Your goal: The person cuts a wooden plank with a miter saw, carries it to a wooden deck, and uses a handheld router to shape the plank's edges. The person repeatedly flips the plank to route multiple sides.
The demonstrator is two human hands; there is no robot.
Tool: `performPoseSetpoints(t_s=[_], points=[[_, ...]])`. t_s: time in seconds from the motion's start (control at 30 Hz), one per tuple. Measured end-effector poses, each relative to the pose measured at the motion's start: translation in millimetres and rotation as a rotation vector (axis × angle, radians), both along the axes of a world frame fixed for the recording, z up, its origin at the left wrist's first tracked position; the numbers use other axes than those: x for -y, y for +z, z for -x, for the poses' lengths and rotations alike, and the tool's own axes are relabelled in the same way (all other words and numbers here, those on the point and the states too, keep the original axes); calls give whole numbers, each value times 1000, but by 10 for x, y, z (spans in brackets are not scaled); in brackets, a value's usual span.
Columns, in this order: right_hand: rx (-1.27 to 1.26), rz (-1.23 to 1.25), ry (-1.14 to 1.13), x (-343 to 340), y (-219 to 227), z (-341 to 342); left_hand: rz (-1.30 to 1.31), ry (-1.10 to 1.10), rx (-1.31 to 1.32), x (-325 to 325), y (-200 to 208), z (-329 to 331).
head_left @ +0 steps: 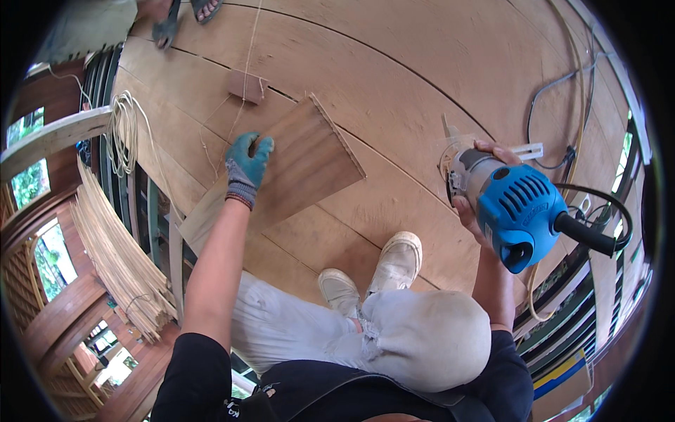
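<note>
My left hand, in a teal-and-grey work glove, grips a flat brown wooden board by its long left edge. The thumb lies on the board's top face, while the other fingers curl at the edge and are partly hidden. The board lies at a slant in front of my feet, with a rough strip along its far right end. My bare right hand is wrapped round the grey body of a blue power router. The router is tilted on its side above the floor, its clear base facing left and its cord leaving at the right.
A small wood block and thin string lie on the plank floor. Another person's sandalled feet stand at the far left. Coiled cord hangs on the left rail, beside long wood strips. Cables run along the right.
</note>
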State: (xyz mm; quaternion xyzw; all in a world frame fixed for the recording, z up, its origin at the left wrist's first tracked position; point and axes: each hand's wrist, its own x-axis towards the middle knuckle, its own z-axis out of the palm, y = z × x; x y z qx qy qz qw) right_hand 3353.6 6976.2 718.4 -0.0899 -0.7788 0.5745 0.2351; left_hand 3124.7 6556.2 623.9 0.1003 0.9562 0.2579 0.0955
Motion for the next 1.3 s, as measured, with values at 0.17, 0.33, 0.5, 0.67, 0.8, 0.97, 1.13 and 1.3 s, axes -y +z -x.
performPoseSetpoints(t_s=[0.17, 0.33, 0.5, 0.67, 0.8, 0.97, 1.13, 1.3], points=[[-29, 72, -18, 1, -130, -18, -91, 45, 36, -100, 157, -39], [-25, 74, -30, -40, -130, -40, -72, 374, -19, -89, 591, -75], [-74, 98, -16, -41, -114, 27, -114, 494, 51, 196, 1001, -110], [-82, 85, 8, -23, -121, 81, -488, 559, 289, 461, 1413, -168], [-44, 31, 30, 10, -132, 102, -619, 472, 355, 593, 1637, -187], [-21, 22, 51, 92, -173, 153, -701, 373, 419, 829, 1662, -50], [-49, 77, 41, 170, -171, 189, -741, 336, 491, 907, 1710, -27], [-68, 42, 76, 160, -130, 205, -369, 560, 156, 414, 1398, 15]])
